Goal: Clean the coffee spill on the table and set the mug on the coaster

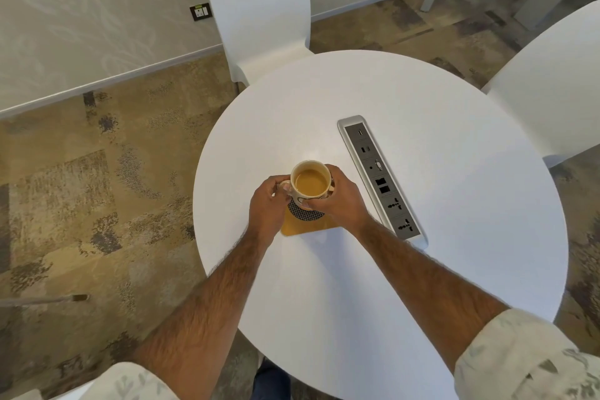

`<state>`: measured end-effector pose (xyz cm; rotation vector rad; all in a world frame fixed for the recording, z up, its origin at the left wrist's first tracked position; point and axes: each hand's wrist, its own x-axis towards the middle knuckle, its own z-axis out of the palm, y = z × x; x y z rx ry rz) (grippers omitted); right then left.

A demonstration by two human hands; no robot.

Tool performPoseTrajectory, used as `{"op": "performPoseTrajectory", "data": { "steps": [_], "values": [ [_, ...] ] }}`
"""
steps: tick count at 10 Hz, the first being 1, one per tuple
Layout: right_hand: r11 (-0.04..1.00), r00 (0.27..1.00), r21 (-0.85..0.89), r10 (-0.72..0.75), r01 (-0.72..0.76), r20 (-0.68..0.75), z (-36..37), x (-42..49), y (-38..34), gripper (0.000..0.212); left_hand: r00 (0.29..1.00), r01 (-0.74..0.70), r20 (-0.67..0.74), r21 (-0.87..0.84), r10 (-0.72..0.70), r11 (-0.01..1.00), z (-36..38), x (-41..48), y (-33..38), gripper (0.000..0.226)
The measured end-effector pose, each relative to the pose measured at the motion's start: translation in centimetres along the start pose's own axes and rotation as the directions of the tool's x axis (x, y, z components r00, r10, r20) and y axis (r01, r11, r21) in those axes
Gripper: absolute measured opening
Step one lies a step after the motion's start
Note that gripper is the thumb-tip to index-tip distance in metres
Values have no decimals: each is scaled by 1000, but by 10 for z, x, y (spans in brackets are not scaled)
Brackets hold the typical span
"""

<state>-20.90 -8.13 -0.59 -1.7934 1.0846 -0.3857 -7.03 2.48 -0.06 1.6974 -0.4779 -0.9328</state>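
From the head camera, the mug [310, 183] stands upright, mouth up and full of light brown coffee, over a dark patterned coaster [306, 213] that lies on a yellow cloth [303, 226]; whether its base touches the coaster is hard to tell. The left hand [268, 204] grips the mug's left side, seemingly at the handle, and the right hand [341, 200] wraps its right side. The round white table [422, 269] carries a socket strip [381, 178] just right of the mug. Two white chairs [259, 10] stand beyond on patterned carpet [81, 188].
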Motion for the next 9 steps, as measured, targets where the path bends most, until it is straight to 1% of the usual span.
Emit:
{"op": "performPoseTrajectory", "data": {
  "steps": [3,5,6,7,8,9],
  "values": [
    [1000,1000,-5,-15,15,-21,4,-5,3,77,1000,20,8,-42,-20,999,2,-3,-3,17],
    [1000,1000,11,-14,14,18,2,-4,-1,72,1000,18,3,73,-19,997,3,-4,5,19],
    [999,997,-37,-7,10,81,-13,-8,-12,79,999,-16,42,183,8,983,4,-8,22,20],
    [993,994,-118,0,13,113,-31,-16,-19,94,999,-37,48,299,24,953,4,-5,39,25],
    [964,990,-260,-14,51,141,-68,-30,-19,94,998,-51,58,389,31,920,1,-3,65,28],
    [937,997,-345,-19,44,77,-90,-45,-21,84,997,-74,55,405,57,911,0,-12,81,27]
  ]
}}
